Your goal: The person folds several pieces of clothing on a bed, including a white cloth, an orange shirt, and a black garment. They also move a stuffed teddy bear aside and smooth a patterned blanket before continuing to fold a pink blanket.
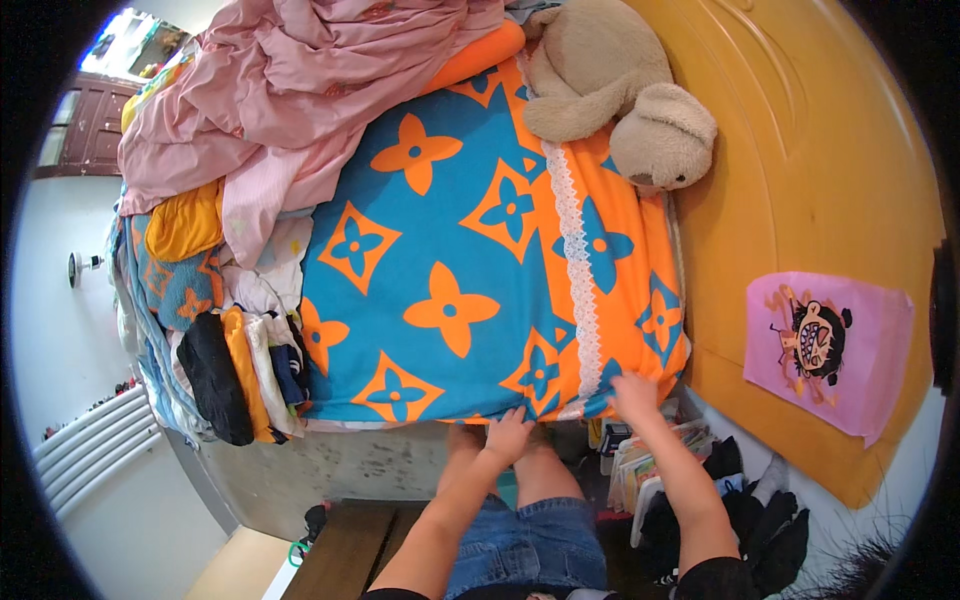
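Note:
A blue and orange bed cover (450, 247) with a four-petal flower pattern lies spread over the bed before me. A white lace strip (574, 262) runs across its right part. My left hand (512, 435) rests at the cover's near edge, fingertips on the cloth; whether they grip it is not clear. Farther right, near the lace strip's end, my right hand (636, 399) has its fingers closed on the cover's orange part, where the fabric is creased.
A plush dog (600, 75) lies by the wooden headboard (750, 195), which bears a pink drawing (829, 352). A crumpled pink quilt (300, 82) covers the far left. Folded clothes (240, 375) line the bed's left end. Books (637, 472) and dark items (750, 517) sit below right.

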The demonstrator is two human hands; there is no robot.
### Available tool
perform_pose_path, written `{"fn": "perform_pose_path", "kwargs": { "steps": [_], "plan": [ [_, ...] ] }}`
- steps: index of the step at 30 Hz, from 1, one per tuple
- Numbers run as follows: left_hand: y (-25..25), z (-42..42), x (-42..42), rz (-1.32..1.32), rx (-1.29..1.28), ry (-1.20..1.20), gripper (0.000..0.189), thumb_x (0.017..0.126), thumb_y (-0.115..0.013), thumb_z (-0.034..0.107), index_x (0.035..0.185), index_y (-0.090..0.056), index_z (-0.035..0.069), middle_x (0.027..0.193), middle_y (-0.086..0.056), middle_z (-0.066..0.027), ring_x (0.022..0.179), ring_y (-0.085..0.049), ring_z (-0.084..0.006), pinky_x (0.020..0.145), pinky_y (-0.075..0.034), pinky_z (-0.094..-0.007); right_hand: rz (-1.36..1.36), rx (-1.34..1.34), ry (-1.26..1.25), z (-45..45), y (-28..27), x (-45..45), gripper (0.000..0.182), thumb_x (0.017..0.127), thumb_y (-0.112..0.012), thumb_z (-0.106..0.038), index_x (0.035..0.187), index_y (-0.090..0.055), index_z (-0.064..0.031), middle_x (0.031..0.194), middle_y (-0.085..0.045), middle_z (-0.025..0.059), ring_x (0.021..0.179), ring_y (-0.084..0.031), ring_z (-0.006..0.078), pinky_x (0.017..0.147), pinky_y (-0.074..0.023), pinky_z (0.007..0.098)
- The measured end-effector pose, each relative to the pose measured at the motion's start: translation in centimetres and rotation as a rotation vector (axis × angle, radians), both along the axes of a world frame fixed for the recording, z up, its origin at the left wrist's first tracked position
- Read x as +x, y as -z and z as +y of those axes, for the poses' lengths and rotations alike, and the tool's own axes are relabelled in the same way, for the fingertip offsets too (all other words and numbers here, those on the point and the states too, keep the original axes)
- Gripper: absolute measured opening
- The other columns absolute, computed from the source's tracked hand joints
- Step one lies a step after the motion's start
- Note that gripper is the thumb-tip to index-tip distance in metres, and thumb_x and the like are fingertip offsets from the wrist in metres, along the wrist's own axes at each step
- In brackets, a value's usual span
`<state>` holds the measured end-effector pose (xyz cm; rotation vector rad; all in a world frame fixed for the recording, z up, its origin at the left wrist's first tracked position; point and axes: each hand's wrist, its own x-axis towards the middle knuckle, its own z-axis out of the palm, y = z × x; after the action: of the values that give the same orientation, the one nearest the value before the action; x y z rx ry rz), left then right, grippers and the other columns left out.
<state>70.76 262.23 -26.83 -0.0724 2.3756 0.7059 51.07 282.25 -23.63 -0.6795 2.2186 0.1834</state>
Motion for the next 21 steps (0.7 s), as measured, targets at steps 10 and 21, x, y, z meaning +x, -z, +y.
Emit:
{"fn": "perform_pose_path", "kwargs": {
  "steps": [10, 21],
  "plan": [
    [-1.4, -3.1, -2.3, 0.245, 0.145, -0.362, 0.047, 0.073, -0.060, 0.006, 0.119, -0.051, 0.010, 0.132, -0.042, -0.0121, 0.120, -0.041, -0.0336, 0.086, -0.038, -0.0486, 0.434, -0.880, 0.071, -20.0, 3.7, -5.4, 0.017, 0.070, -0.072, -0.017, 0.086, -0.069, -0.0116, 0.084, -0.055, 0.0011, 0.085, -0.051, 0.0211, 0.077, -0.0362, 0.0372],
    [-0.6, -8.3, -3.0, 0.240, -0.224, -0.479, 0.065, 0.073, -0.064, 0.009, 0.134, -0.043, 0.013, 0.147, -0.026, -0.0160, 0.131, -0.029, -0.0389, 0.094, -0.033, -0.0530, 0.458, -0.550, 0.027, -23.1, 7.6, -6.1, 0.004, 0.078, -0.059, -0.012, 0.075, -0.062, -0.0108, 0.087, -0.057, 0.0041, 0.090, -0.051, 0.0236, 0.076, -0.0356, 0.0405]
  ]
}}
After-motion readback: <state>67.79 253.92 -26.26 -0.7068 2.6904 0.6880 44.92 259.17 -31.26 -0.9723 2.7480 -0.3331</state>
